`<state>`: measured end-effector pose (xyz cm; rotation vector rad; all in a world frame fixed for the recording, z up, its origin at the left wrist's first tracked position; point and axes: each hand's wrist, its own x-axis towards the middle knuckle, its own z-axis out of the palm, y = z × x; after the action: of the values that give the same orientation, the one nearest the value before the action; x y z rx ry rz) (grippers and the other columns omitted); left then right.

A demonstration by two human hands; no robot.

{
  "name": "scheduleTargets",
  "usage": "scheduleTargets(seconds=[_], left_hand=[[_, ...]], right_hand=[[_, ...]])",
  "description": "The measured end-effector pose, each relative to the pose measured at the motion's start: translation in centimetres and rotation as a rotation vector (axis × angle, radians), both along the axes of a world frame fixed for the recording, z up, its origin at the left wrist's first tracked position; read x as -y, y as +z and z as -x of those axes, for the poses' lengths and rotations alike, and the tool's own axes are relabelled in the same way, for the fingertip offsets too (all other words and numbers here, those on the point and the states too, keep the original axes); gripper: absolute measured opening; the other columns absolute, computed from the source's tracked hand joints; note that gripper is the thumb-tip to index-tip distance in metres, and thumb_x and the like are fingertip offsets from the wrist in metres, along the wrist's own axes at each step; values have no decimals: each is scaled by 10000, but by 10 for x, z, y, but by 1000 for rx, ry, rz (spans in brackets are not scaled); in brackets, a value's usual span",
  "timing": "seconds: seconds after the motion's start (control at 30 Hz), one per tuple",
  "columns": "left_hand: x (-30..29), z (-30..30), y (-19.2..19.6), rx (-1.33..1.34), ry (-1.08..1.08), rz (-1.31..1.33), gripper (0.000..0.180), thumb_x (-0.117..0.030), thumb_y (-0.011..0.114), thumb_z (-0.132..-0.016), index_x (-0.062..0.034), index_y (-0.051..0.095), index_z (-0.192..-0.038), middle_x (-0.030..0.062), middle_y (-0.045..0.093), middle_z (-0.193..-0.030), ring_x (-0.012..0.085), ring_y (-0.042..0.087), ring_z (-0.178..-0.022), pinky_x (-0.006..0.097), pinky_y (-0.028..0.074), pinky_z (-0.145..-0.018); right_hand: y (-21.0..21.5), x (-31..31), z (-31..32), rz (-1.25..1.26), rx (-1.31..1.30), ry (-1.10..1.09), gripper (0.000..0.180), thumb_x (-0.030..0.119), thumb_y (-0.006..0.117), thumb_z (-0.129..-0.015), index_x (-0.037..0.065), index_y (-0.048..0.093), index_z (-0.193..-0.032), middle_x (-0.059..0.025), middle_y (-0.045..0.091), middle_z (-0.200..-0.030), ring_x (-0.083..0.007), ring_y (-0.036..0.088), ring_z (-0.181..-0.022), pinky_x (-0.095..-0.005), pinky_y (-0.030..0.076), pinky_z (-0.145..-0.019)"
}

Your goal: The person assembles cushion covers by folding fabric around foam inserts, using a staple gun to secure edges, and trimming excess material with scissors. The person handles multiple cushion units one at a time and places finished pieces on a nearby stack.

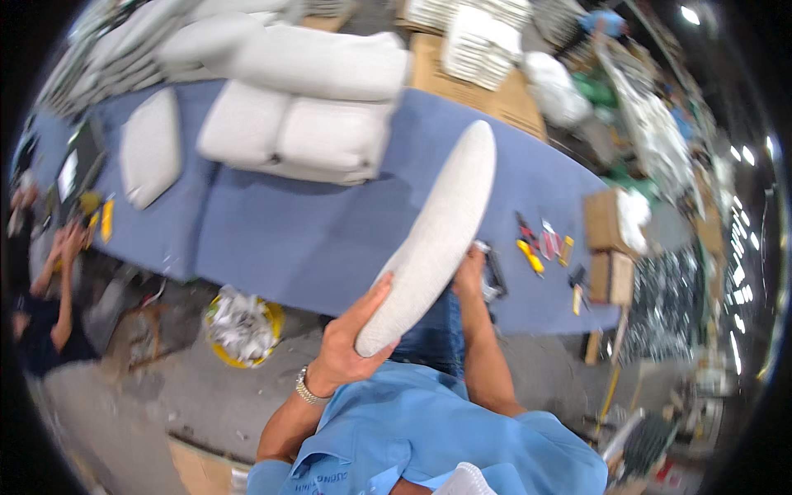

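My left hand grips the near end of a long, light grey cushion, thumb on top. The cushion stands on edge and reaches up over the blue table. My right hand is behind the cushion's lower part, fingers hidden by it, at the table's near edge. I cannot tell whether it grips the cushion. A metal watch is on my left wrist.
Several grey cushions are piled at the table's far side, one flat cushion to the left. Small tools lie at the right, by cardboard boxes. A yellow bin of scraps stands on the floor. Another person is at the left.
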<state>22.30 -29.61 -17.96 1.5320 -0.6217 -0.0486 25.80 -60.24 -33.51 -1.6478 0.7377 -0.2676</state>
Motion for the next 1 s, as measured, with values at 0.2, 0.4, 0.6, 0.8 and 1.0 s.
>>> scheduleTargets(seconds=[0.2, 0.4, 0.6, 0.8, 1.0], left_hand=[[-55, 65, -121, -238, 278, -447, 881, 76, 640, -775, -168, 390, -1584, 163, 445, -1587, 333, 455, -1445, 396, 385, -1204], [-65, 87, -106, -354, 262, -381, 887, 58, 653, -827, -193, 325, -1612, 134, 380, -1633, 337, 398, -1480, 429, 364, -1222], [-65, 81, -107, -370, 187, -362, 907, 19, 678, -850, -198, 272, -1632, 138, 365, -1643, 342, 416, -1469, 442, 372, -1207], [-73, 78, -115, -515, 102, -266, 905, -52, 703, -862, -156, 249, -1638, 160, 350, -1650, 329, 418, -1474, 431, 350, -1213], [-57, 35, -111, -239, 111, -575, 925, -258, 738, -906, -49, 202, -1631, 218, 313, -1651, 369, 375, -1493, 444, 327, -1217]], right_hand=[[-51, -77, -31, -474, 29, 98, 223, 120, 483, -1052, 24, 617, -1202, -85, 678, -1082, -180, 626, -931, -333, 526, -819], [-91, -103, -67, -874, -140, 112, 510, 392, 488, -1044, 28, 570, -1391, -170, 645, -1349, -333, 661, -1178, -506, 548, -1000], [-113, -67, -73, -740, -131, 176, 502, 355, 481, -1054, 37, 533, -1438, -194, 613, -1388, -351, 599, -1273, -542, 501, -1057], [-44, -85, -53, -459, -50, 38, 507, 208, 494, -1051, -56, 447, -1481, -201, 573, -1424, -348, 578, -1267, -513, 489, -1064], [-59, -105, -76, -516, -216, -147, 686, 534, 516, -1046, -87, 609, -1323, -212, 666, -1279, -327, 665, -1125, -447, 532, -990]])
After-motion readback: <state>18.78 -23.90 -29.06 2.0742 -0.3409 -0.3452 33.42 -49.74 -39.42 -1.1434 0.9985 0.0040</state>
